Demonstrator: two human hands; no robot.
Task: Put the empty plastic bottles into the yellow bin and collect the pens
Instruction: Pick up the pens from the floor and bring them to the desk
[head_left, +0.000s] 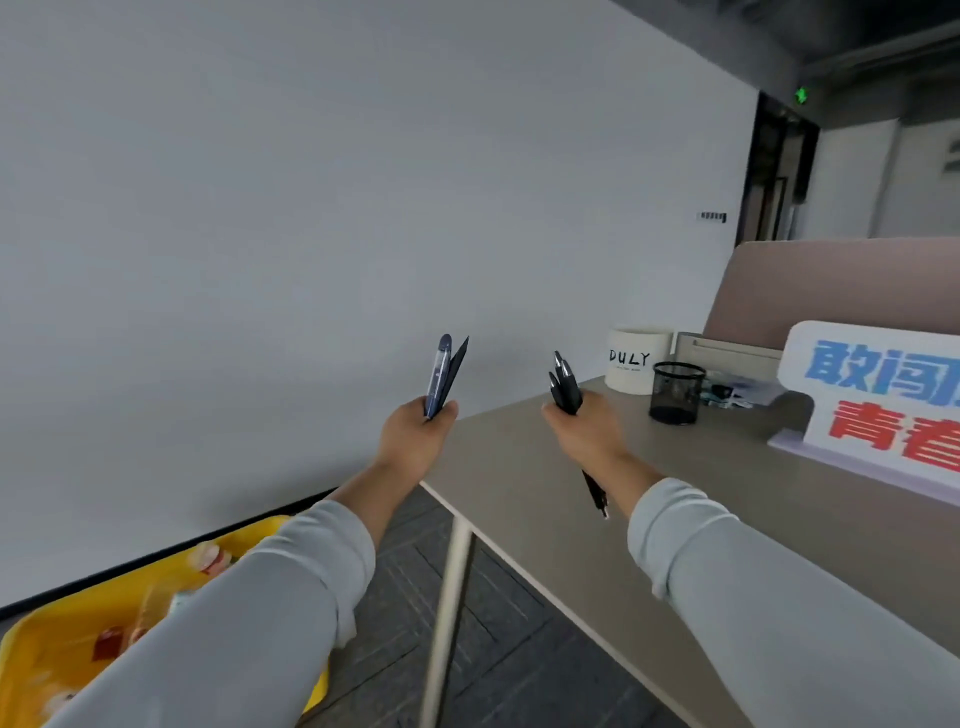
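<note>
At frame centre, I see my left hand (415, 431) gripping blue pens (441, 376), right hand (582, 426) clenched around black pens (563, 387).

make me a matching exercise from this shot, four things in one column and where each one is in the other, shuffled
Things:
1. blue pens
2. black pens
3. mesh pen cup
4. yellow bin

Places:
A. on the floor, lower left
B. in the right hand
C. on the table, beside the white container
D. in the left hand

Pairs: 1-D, 2-B, 3-C, 4-A
</note>
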